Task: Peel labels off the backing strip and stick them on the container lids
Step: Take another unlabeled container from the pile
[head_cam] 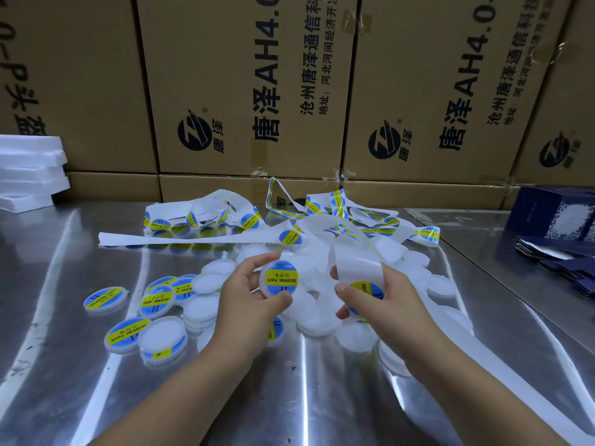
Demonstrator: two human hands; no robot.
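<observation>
Left hand: I am watching the left hand (246, 300) gripping a round translucent white plastic container (279, 277) by its rim, thumb below and fingers curling over the top edge. It is holding it just above the heap, with the lid tilting towards the camera.
Held lid: it is already wearing a round blue label with a yellow band reading "SOLDERING PASTE".
Right hand: the right hand (383, 304) is pinching the white paper backing strip (355, 259), its thumb pressing beside a blue-and-yellow round label (367, 289) sitting on that strip. The strip is looping up over the fingers.
Strip run: it is trailing off to the far side of the shiny steel surface (80, 365) and lying there in a loose tangle carrying many labels.
Heap: plain white containers (317, 320) are lying piled under and between both hands.
Finished pieces: labelled containers (157, 300) are lying scattered just left of the heap.
Surroundings: brown cardboard boxes (225, 91) are standing stacked along the back. White foam slabs (29, 162) are sitting far left and dark blue cartons (547, 217) far right.
</observation>
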